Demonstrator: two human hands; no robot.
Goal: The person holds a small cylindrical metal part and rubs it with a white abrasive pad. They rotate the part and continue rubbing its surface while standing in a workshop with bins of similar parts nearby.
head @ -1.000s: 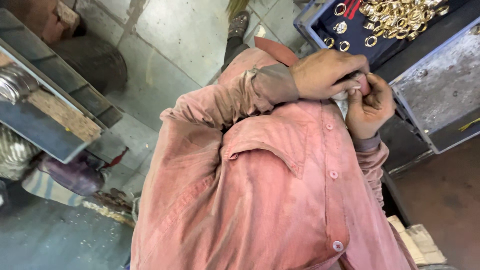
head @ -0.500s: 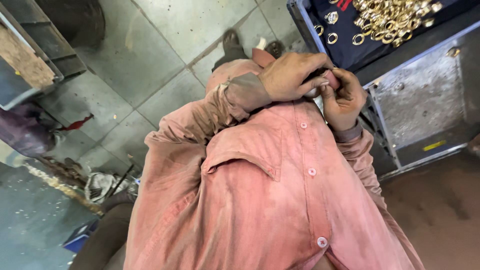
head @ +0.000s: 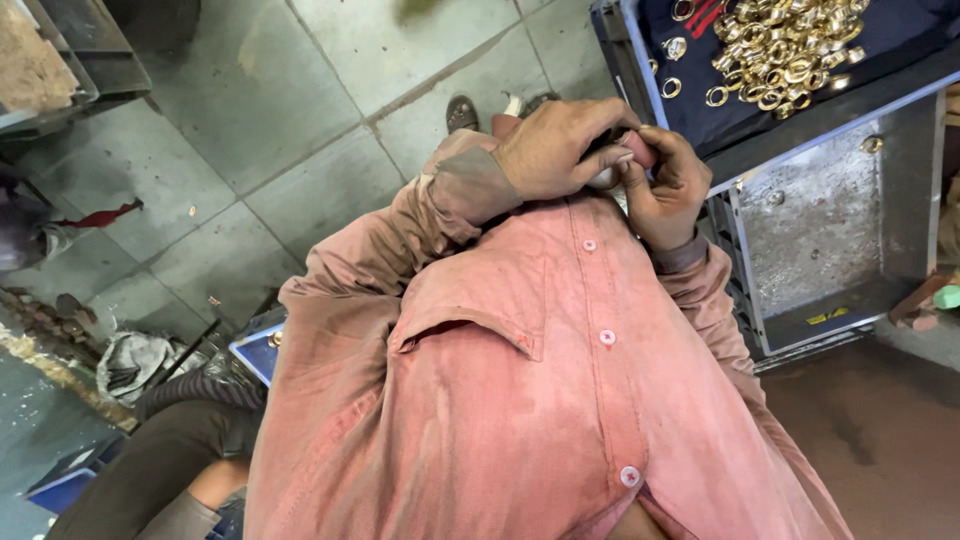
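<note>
My left hand [head: 555,150] and my right hand [head: 668,190] are pressed together in front of my chest, above my pink button shirt [head: 520,400]. Both close on a small pale object [head: 603,178], mostly hidden by the fingers, so I cannot tell what it is. My left hand covers it from above and my right hand pinches it from the side. To the upper right, apart from my hands, a heap of brass rings [head: 790,50] lies on a dark blue cloth.
A blue crate [head: 640,70] holds the cloth and rings. Beside it stands a grey metal tray [head: 830,230]. My sandalled foot [head: 461,112] rests on grey floor tiles. Another person's dark-trousered leg [head: 170,480] is at the lower left, near rags and scrap [head: 130,360].
My view has swung left, so more floor shows and the machine at the left edge has slid out. My hands stay clasped on the small object, working at it.
</note>
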